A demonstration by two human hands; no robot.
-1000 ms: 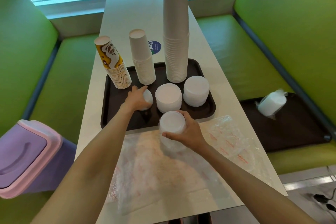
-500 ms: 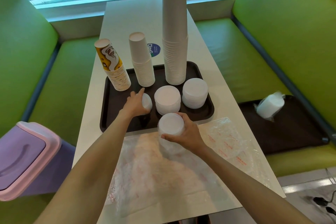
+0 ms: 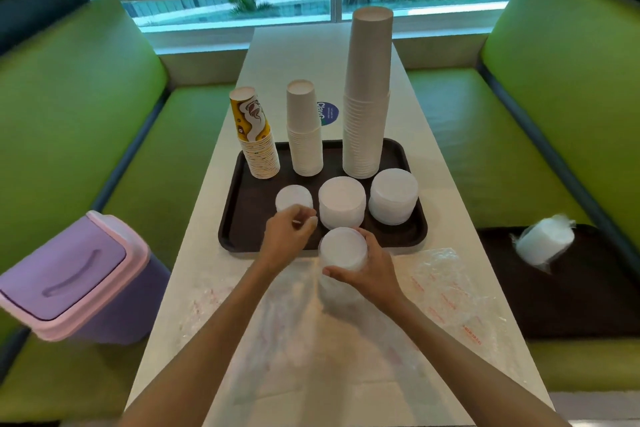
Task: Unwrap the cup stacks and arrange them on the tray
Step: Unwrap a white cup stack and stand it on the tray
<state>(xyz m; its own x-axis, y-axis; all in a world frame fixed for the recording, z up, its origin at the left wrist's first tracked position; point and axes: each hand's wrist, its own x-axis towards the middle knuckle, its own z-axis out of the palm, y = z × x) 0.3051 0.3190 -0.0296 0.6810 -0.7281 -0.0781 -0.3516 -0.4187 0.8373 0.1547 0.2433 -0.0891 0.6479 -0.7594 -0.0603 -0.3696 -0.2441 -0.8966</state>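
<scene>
A dark brown tray (image 3: 239, 236) on the white table carries a yellow patterned cup stack (image 3: 258, 146), a short white cup stack (image 3: 304, 135) and a tall white cup stack (image 3: 367, 97). In front of them sit a small white stack (image 3: 293, 197), a middle one (image 3: 341, 201) and a wider one (image 3: 394, 196). My right hand (image 3: 372, 270) grips a white stack (image 3: 343, 250) standing on clear plastic wrap (image 3: 443, 291) just in front of the tray. My left hand (image 3: 289, 236) hovers over the tray's near edge, fingers loosely curled and holding nothing, just short of the small stack.
A purple bin with a pink rim (image 3: 69, 281) stands at the left by the green bench. On the right bench lies a second dark tray (image 3: 571, 295) with a wrapped white stack (image 3: 543, 243). A blue sticker (image 3: 329, 113) marks the table behind the cups.
My left hand has let go of the small white stack on the tray and pulled back toward me. My right hand keeps its hold on the stack on the wrap.
</scene>
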